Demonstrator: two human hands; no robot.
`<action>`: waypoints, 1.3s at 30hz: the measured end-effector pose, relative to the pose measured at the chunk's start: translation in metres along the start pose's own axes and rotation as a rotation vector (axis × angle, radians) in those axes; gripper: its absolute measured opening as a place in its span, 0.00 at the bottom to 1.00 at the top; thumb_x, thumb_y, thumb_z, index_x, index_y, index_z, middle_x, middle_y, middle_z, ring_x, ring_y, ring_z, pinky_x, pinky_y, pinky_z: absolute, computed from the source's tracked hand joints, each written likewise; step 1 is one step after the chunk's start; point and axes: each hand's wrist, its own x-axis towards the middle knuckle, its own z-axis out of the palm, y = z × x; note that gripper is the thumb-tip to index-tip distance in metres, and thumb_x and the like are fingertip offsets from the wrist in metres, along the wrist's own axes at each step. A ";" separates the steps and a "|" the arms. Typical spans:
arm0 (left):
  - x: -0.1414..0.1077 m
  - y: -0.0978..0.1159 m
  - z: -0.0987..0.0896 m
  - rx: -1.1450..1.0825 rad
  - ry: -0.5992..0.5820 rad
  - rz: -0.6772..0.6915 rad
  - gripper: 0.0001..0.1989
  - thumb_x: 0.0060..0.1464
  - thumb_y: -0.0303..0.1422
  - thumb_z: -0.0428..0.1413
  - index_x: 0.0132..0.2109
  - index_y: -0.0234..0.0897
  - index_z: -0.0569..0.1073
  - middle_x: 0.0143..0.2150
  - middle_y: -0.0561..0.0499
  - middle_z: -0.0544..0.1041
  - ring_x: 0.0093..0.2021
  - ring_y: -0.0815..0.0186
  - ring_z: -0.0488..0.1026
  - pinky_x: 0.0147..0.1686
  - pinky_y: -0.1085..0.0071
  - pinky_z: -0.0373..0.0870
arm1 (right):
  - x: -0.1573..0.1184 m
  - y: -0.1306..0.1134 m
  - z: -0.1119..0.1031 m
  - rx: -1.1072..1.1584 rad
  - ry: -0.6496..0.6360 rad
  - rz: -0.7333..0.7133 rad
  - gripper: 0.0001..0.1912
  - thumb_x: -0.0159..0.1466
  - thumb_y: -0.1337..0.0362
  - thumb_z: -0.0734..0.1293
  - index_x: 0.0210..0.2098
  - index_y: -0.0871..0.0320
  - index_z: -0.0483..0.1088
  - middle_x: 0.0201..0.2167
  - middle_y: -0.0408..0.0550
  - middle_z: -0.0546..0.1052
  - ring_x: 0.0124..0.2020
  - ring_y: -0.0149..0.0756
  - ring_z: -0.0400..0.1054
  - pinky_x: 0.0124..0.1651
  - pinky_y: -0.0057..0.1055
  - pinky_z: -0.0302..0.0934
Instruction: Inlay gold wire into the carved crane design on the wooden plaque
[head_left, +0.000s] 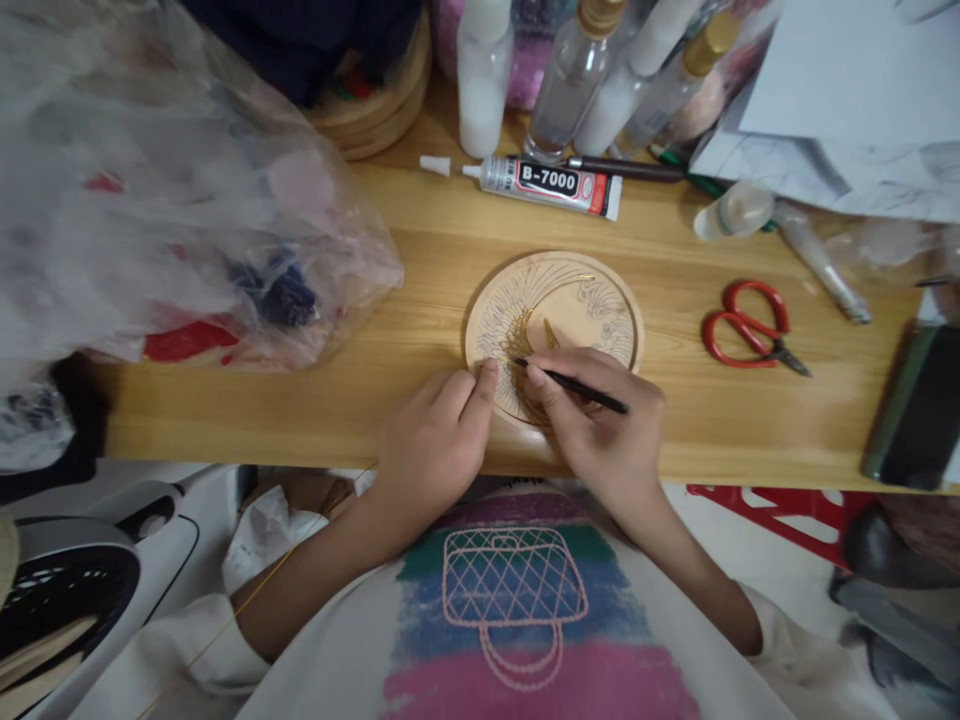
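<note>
A round wooden plaque (480, 310) with a raised rim lies near the table's front edge. Dark drawn lines, feather-like on the left, cover much of it, and gold thread or wire follows some of them near the middle. My left hand (442, 420) is closed, with a fingertip pressing on the plaque's left side; its curled fingers are partly hidden. Between thumb and fingers my right hand (611, 410) holds a thin black pen-like tool (585, 388), its tip touching the plaque near that fingertip. A small gold pointed piece (551, 334) shows just above my right hand.
Right of the plaque lie red-handled scissors (750, 330). Behind it rest a B-7000 glue tube (551, 185) and several bottles (574, 80). A large plastic bag (300, 220) fills the left; a dark box-like object (915, 400) stands far right. Gold thread (262, 583) crosses my left forearm.
</note>
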 end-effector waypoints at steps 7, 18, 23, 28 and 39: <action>0.001 0.000 -0.005 -0.091 -0.173 -0.050 0.19 0.67 0.26 0.40 0.55 0.31 0.73 0.32 0.46 0.78 0.32 0.60 0.75 0.26 0.66 0.63 | -0.001 0.002 0.001 -0.019 -0.001 0.007 0.05 0.64 0.67 0.69 0.36 0.54 0.78 0.35 0.44 0.83 0.38 0.34 0.78 0.43 0.33 0.73; -0.003 -0.007 -0.008 -0.101 -0.078 -0.091 0.12 0.67 0.28 0.49 0.52 0.34 0.75 0.32 0.49 0.80 0.31 0.63 0.76 0.31 0.68 0.70 | 0.000 0.002 -0.001 -0.003 -0.016 -0.020 0.05 0.64 0.70 0.69 0.37 0.55 0.77 0.35 0.44 0.83 0.38 0.33 0.77 0.44 0.31 0.71; -0.001 -0.010 -0.008 -0.124 -0.035 -0.125 0.10 0.66 0.30 0.51 0.51 0.33 0.74 0.36 0.48 0.82 0.35 0.64 0.78 0.35 0.69 0.73 | 0.001 0.003 -0.001 -0.006 -0.020 -0.034 0.05 0.64 0.69 0.68 0.36 0.55 0.77 0.35 0.45 0.83 0.37 0.33 0.77 0.43 0.32 0.72; 0.005 -0.018 -0.010 -0.204 0.010 -0.187 0.09 0.65 0.29 0.53 0.49 0.34 0.76 0.41 0.47 0.81 0.39 0.64 0.79 0.40 0.69 0.75 | 0.001 0.005 0.000 -0.011 -0.021 -0.036 0.05 0.64 0.69 0.68 0.36 0.55 0.77 0.35 0.45 0.83 0.37 0.33 0.77 0.43 0.32 0.72; 0.027 -0.065 -0.019 -0.856 0.007 -0.577 0.08 0.62 0.31 0.56 0.46 0.40 0.78 0.41 0.48 0.84 0.39 0.61 0.82 0.36 0.64 0.82 | 0.001 0.014 0.006 -0.037 0.007 -0.152 0.06 0.64 0.70 0.67 0.36 0.56 0.77 0.34 0.47 0.83 0.37 0.36 0.79 0.40 0.32 0.73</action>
